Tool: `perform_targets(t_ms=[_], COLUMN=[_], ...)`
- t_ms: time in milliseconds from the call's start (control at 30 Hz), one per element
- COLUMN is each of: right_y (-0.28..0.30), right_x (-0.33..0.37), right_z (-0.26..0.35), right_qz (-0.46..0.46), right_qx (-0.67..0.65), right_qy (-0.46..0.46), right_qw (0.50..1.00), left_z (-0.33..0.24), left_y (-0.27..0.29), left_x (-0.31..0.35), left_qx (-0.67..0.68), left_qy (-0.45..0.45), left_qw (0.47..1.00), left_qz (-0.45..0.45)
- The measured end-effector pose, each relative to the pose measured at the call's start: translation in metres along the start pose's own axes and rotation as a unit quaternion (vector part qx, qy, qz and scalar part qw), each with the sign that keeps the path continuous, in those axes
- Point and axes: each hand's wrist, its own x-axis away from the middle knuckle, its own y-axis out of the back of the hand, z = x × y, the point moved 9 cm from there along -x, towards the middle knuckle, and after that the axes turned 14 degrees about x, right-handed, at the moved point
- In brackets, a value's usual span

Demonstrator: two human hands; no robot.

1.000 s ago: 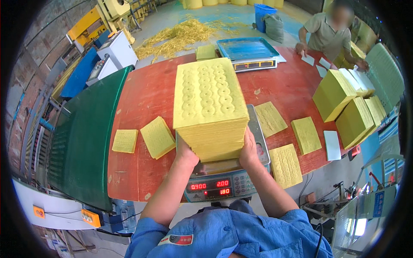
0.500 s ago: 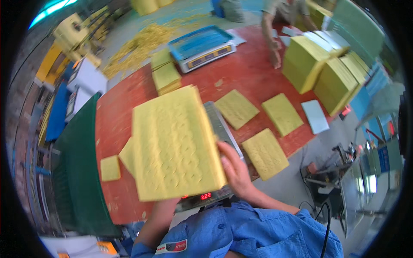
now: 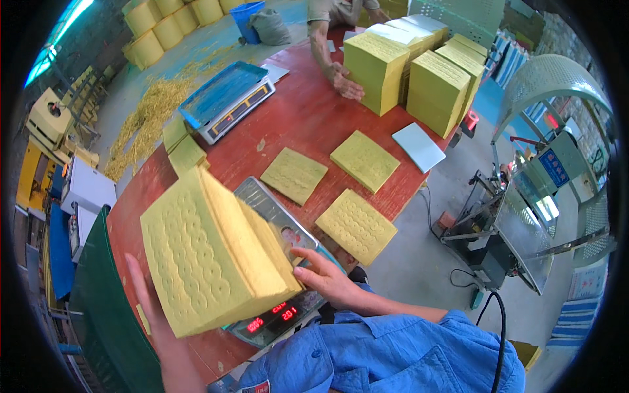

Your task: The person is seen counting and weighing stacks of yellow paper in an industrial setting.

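Note:
A thick stack of yellow paper sheets [image 3: 190,255], its top pressed with rows of scalloped rings, is held tilted between my hands. My left hand [image 3: 156,318] supports its left side with the thumb up along the edge; the other fingers are hidden behind it. At the lower right edge, the fingers and thumb of my right hand [image 3: 324,275] grip the stack. Beneath it is a digital scale [image 3: 259,194] with a metal pan and red lit digits, partly covered by the stack.
Thin yellow sheet piles [image 3: 357,226] and a pale blue block [image 3: 419,147] lie on the red table [image 3: 262,141]. Farther off stand a blue-topped scale [image 3: 226,98] and tall yellow stacks [image 3: 373,75], touched by another person's hand [image 3: 344,82]. A metal-framed machine [image 3: 504,229] stands right.
The stack has tilted, showing its thick right side. My left hand has come from beneath it to its left side. The whole view has turned, and the lit digits have changed.

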Motion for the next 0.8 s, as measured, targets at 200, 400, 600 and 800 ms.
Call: perform_targets(t_ms=[200,400,600,800], right_y=[-0.001,0.000,-0.001,0.063], right_x=[0.007,0.012,0.039,0.071], right_z=[0.012,0.008,-0.026,-0.008], right_qz=[-0.048,-0.063,-0.004,-0.041], right_qx=[-0.093,-0.156,-0.264,-0.253], right_qy=[-0.002,-0.016,-0.092,-0.072], right_qw=[0.995,0.986,0.960,0.964], left_z=[-0.019,-0.002,0.031,0.080], left_y=[-0.029,-0.027,-0.012,-0.074], left_x=[-0.010,0.003,0.034,0.037], left_qx=[-0.108,-0.205,-0.167,-0.114], left_qy=[0.004,0.081,0.092,0.076], left_qw=[0.992,0.972,0.981,0.990], left_qz=[-0.057,-0.082,-0.044,-0.017])
